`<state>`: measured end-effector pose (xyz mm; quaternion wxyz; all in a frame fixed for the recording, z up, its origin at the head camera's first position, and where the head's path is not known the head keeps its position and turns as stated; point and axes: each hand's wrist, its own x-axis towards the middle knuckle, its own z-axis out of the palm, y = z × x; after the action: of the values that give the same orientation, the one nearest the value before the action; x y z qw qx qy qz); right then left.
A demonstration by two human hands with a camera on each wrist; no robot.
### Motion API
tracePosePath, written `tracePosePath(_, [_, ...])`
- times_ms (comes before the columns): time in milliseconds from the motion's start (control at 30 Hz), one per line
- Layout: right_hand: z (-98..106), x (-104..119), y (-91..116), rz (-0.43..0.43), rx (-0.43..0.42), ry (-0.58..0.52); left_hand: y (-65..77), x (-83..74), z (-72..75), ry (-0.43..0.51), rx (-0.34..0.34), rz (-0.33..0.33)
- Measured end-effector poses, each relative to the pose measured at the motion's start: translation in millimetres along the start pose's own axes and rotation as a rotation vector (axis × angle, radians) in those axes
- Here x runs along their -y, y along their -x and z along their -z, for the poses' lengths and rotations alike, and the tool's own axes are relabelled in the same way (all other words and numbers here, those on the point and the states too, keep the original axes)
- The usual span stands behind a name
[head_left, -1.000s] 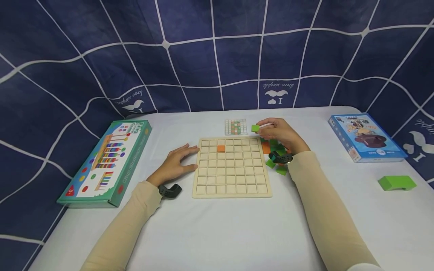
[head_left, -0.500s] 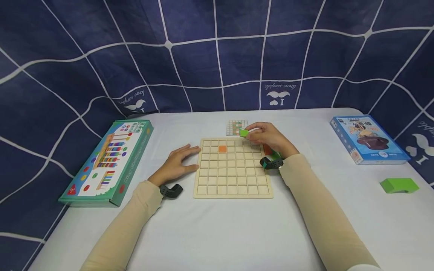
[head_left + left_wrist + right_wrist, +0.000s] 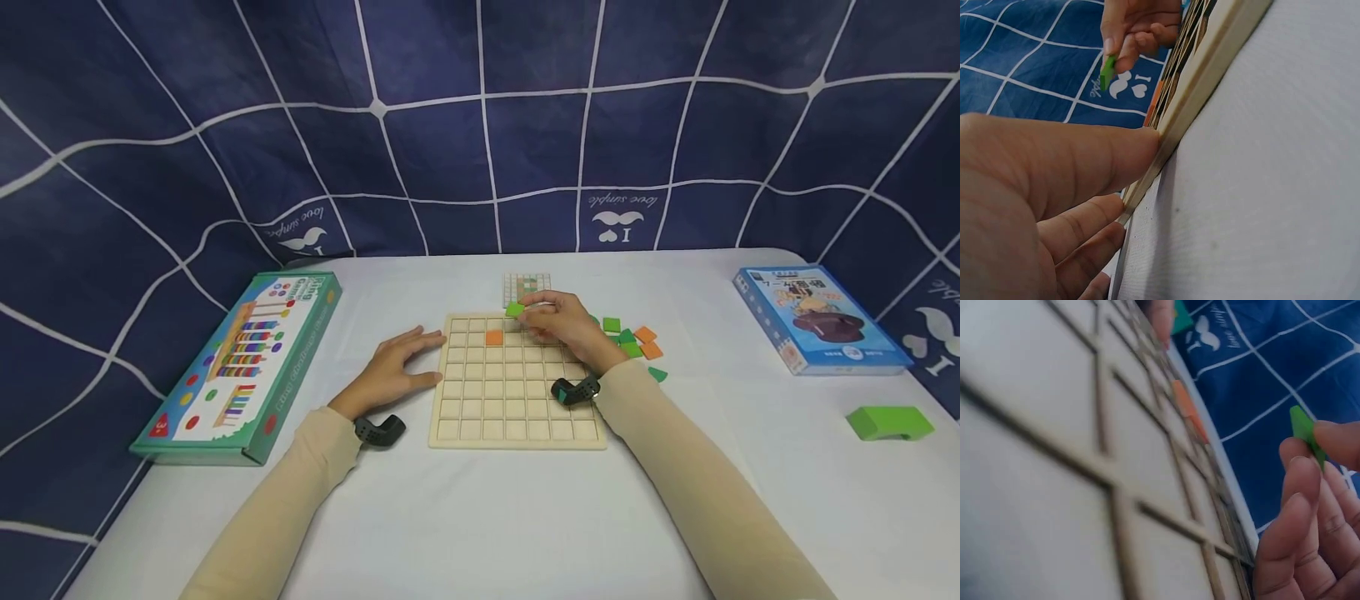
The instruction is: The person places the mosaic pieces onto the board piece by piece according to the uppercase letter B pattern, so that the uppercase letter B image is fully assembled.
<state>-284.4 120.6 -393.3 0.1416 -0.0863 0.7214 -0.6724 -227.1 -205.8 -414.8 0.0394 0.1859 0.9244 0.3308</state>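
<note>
A pale wooden grid board [image 3: 504,408] lies on the white table, with one orange square tile [image 3: 494,337] in a cell of its second row. My left hand [image 3: 396,372] rests at the board's left edge; in the left wrist view the thumb [image 3: 1110,156] touches the rim and the fingers are extended. Between thumb and fingertips my right hand [image 3: 564,327] pinches a green square tile [image 3: 1304,431], held above the board's far edge. Just beyond that edge is a small printed grid card [image 3: 516,286], partly covered by the right hand.
Loose green tiles [image 3: 611,324] and orange tiles [image 3: 651,350] lie right of the board. A green game box [image 3: 247,367] stands at left, a blue box [image 3: 821,321] at right, with a green arch block [image 3: 890,422] in front of it. A navy cloth [image 3: 427,150] hangs behind.
My right hand has carried the green tile leftward from beside the loose tiles to over the board's far edge, uncovering the pile. The left hand stays at the board's edge.
</note>
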Motion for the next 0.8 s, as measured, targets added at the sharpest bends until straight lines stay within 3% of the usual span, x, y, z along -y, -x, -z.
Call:
tracePosePath(133, [-1.7,-9.8,-1.6,0.062,0.018,0.0,0.0,0.2,-0.6,-0.007,-0.007,0.002])
tracePosePath(267, [0.4,-16.6,-0.9,0.126,0.04,0.088,0.7,0.6,-0.4,-0.008,-0.015,0.006])
tracePosePath(600, [2.1,-19.8,2.0,0.167,0.082,0.381,1.5,2.7,-1.6,-0.003,-0.019,0.005])
tracePosePath(800, [2.7,-19.7,3.0,0.163,0.084,0.457,2.4,1.8,-3.2,0.002,-0.016,0.007])
